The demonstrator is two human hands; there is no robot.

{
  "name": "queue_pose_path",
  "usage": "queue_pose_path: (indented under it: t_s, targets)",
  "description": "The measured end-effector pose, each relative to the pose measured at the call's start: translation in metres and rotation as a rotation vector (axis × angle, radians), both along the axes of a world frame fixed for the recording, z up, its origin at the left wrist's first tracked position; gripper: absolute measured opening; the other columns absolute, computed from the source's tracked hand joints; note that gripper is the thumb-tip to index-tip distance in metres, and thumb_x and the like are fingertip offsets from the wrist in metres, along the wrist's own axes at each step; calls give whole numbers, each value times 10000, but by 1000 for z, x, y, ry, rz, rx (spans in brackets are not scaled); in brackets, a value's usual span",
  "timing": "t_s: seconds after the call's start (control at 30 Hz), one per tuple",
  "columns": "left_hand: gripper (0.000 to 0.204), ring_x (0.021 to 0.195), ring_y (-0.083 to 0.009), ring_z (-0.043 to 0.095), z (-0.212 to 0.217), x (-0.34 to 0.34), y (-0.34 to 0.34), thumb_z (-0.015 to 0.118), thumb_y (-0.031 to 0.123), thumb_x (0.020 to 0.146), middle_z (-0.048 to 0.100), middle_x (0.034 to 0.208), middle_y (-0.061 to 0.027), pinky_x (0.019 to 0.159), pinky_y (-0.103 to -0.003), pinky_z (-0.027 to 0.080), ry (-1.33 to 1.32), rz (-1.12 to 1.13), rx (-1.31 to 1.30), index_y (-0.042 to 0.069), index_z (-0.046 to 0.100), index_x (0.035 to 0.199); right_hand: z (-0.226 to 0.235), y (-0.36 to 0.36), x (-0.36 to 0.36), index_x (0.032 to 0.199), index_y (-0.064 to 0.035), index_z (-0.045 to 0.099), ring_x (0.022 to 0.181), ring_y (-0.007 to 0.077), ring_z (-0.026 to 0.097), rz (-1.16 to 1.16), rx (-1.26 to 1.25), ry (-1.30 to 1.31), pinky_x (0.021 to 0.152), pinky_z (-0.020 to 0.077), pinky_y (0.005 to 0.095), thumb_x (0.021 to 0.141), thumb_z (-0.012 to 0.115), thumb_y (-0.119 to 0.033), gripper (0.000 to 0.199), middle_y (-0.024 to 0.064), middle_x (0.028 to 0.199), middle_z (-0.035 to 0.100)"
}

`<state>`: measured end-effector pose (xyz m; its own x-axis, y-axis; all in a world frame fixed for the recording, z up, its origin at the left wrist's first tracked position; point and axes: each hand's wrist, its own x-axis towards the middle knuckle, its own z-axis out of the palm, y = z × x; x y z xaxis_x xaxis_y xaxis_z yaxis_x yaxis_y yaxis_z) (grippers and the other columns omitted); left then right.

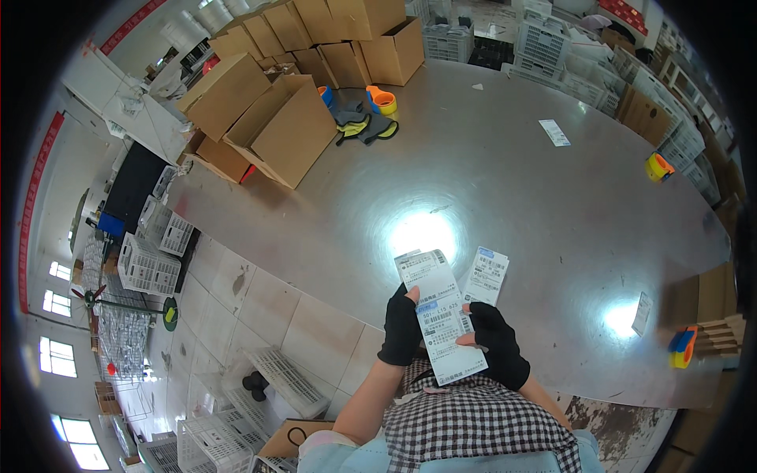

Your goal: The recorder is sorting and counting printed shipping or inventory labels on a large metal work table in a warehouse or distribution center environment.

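Observation:
A strip of white shipping labels point(441, 335) with barcodes hangs over the near edge of the metal table, tilted toward me. My left hand point(400, 327), in a black fingerless glove, grips its left edge with the thumb on top. On its right edge, my right hand point(500, 347), gloved the same way, is closed with bare fingertips on the paper. Just beyond the right hand, another white label sheet point(487, 276) with a blue patch lies on the table. How many layers are in the strip I cannot tell.
Open cardboard boxes point(288, 126) stand at the far left of the table point(315, 229), beside grey-yellow gloves point(367, 128) and an orange-blue tape dispenser point(382, 100). More tape dispensers point(659, 167) sit at the right edge. Loose labels point(554, 133) lie on the table. Plastic crates point(284, 382) stand below left.

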<state>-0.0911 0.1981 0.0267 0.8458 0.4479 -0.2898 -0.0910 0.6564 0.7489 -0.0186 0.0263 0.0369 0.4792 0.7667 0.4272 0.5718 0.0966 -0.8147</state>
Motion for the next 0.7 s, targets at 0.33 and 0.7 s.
queue_pose_path:
  t_s: [0.33, 0.7]
  targets:
    - [437, 972, -246, 557, -17, -11, 0, 411, 203, 865, 541, 1094, -177, 823, -338, 464, 114, -75, 163, -83, 410, 1195, 8, 3, 14, 812, -105, 659, 1060, 279, 519, -104, 56, 56, 854, 442, 347, 582, 755, -62, 253, 133, 1216, 475]
    - [523, 1099, -232, 492, -11, -17, -3, 354, 355, 901, 527, 1178, -132, 953, -353, 359, -127, -213, -145, -29, 395, 1253, 10, 10, 2, 916, -14, 638, 735, 149, 589, -132, -185, 578, 672, 455, 270, 781, 625, -115, 169, 80, 804, 649]
